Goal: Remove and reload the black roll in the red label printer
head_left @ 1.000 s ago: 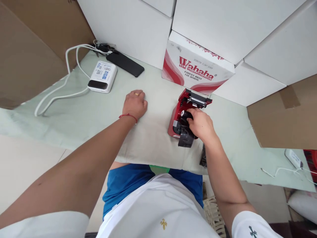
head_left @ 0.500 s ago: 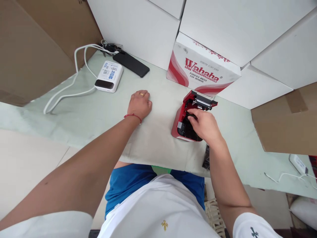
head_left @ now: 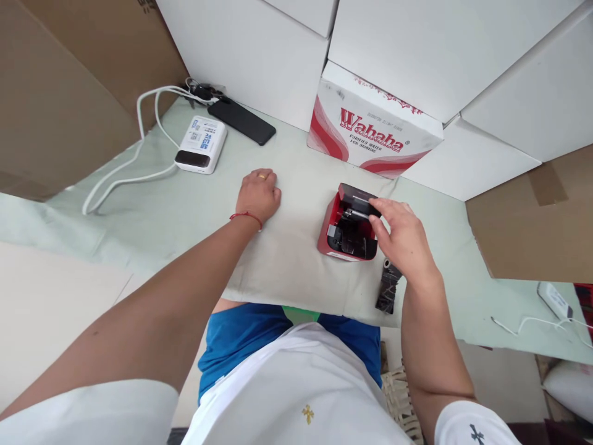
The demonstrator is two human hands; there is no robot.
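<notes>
A small red and black printer [head_left: 326, 240] stands on the cloth-covered table, its lid [head_left: 356, 196] raised part way over the dark inside. My right hand [head_left: 402, 235] has that lid's right edge between thumb and fingers. To the left, my left hand [head_left: 258, 196] rests on the cloth in a loose fist, apart from the printer and with nothing seen in it. Just below my right hand lies a black plastic-wrapped bundle [head_left: 387, 290] with a round end, close to the table's front edge.
Behind the printer stands a white and red Wahaba-style water carton [head_left: 370, 133] against white boxes [head_left: 393, 55]. A white power bank [head_left: 201, 145] with a cable [head_left: 139, 133] and a black phone [head_left: 241, 120] lie at the back left. Brown cartons flank both sides.
My right hand has come out of the printer's inside and moved to the lid's right edge. The lid has swung down part way. More of the black bundle shows now. My left hand stays put.
</notes>
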